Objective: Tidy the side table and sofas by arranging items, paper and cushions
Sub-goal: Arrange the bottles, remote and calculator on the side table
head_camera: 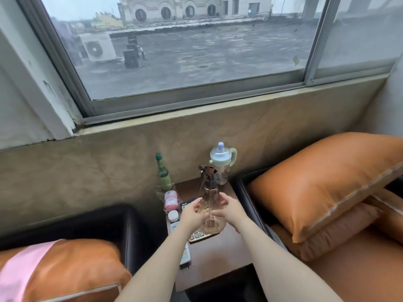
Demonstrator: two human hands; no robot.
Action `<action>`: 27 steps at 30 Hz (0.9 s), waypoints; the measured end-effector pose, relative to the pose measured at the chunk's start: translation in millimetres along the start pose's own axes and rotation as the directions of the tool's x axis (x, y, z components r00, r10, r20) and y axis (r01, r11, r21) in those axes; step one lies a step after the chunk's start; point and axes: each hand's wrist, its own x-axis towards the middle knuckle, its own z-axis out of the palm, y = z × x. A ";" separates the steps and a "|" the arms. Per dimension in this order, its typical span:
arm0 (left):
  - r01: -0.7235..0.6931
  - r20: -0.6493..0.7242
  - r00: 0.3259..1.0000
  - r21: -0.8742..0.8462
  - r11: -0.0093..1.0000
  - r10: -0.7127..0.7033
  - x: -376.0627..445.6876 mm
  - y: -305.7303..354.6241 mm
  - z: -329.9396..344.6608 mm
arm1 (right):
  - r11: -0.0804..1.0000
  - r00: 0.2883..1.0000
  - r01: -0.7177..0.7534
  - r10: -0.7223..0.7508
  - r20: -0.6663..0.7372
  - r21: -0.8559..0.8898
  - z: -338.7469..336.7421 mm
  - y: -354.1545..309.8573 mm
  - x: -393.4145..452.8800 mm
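Observation:
Both my hands hold a clear amber spray bottle (pixel 209 198) upright over the dark brown side table (pixel 222 251). My left hand (pixel 193 211) grips its left side, and my right hand (pixel 229 207) grips its right side. Under the bottle lies a calculator (pixel 199 236). A green glass bottle (pixel 164 173) and a clear jug with a pale green lid (pixel 222 163) stand at the table's back. A pink tub (pixel 171 200), a small white jar (pixel 173 215) and a white remote (pixel 185 255) line the table's left edge.
An orange cushion (pixel 322 186) leans on the right sofa over a second cushion (pixel 340 232). On the left dark sofa (pixel 122 221) lies an orange cushion (pixel 72 271) with a pink cloth (pixel 24 271) across it. A wall and window sill run behind the table.

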 end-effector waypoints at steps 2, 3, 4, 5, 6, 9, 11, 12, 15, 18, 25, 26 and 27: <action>0.022 -0.026 0.999 0.028 0.999 -0.022 13.9 -3.8 -2.5 | 0.998 1.000 0.008 -0.006 0.024 -0.065 6.1 -4.6 17.0; 0.026 -0.031 0.999 0.035 0.999 -0.025 21.2 -4.7 -5.1 | 0.994 1.000 0.023 -0.022 0.010 -0.103 12.0 -5.5 28.6; 0.029 -0.034 0.999 0.038 0.999 -0.028 31.8 -8.0 -8.6 | 0.991 1.000 0.027 -0.026 0.005 -0.131 18.4 -2.4 44.3; 0.034 -0.038 0.999 0.054 0.998 -0.032 42.6 -9.8 -12.6 | 0.987 0.999 0.037 -0.036 0.004 -0.159 24.7 14.0 73.6; 0.036 -0.043 0.999 0.076 0.996 -0.033 55.1 -11.8 -16.4 | 0.982 0.999 0.036 -0.039 -0.013 -0.184 31.5 19.7 94.7; 0.006 -0.079 0.997 0.115 0.993 0.003 95.1 -14.5 -29.0 | 0.959 0.993 0.049 -0.077 -0.091 -0.280 45.9 -8.2 115.6; -0.025 -0.097 0.995 0.086 0.996 0.033 123.6 -13.3 -39.3 | 0.957 0.988 0.049 -0.089 -0.130 -0.286 55.9 -31.2 126.9; -0.027 -0.101 0.994 0.076 0.997 0.034 139.3 -16.5 -44.5 | 0.962 0.987 0.042 -0.082 -0.139 -0.270 61.2 -36.3 137.3; -0.001 -0.146 0.989 0.026 1.000 0.005 182.9 -27.6 -57.0 | 0.971 0.988 0.024 -0.059 -0.140 -0.239 78.2 -44.1 171.7; 0.081 -0.224 0.970 -0.051 0.995 -0.091 211.8 -39.5 -67.1 | 0.978 0.983 0.009 -0.047 -0.177 -0.210 99.7 -42.2 202.8; 0.074 -0.066 0.995 0.012 0.997 -0.073 252.0 -74.3 -71.0 | 0.979 0.965 -0.059 0.005 -0.264 -0.197 131.0 -22.7 250.0; 0.095 -0.062 0.994 0.010 0.995 -0.095 255.2 -78.2 -70.0 | 0.978 0.964 -0.063 0.008 -0.264 -0.200 133.4 -18.8 253.9; 0.092 -0.060 0.994 0.004 0.996 -0.092 257.9 -82.3 -68.0 | 0.978 0.965 -0.068 0.014 -0.261 -0.199 135.4 -14.5 257.0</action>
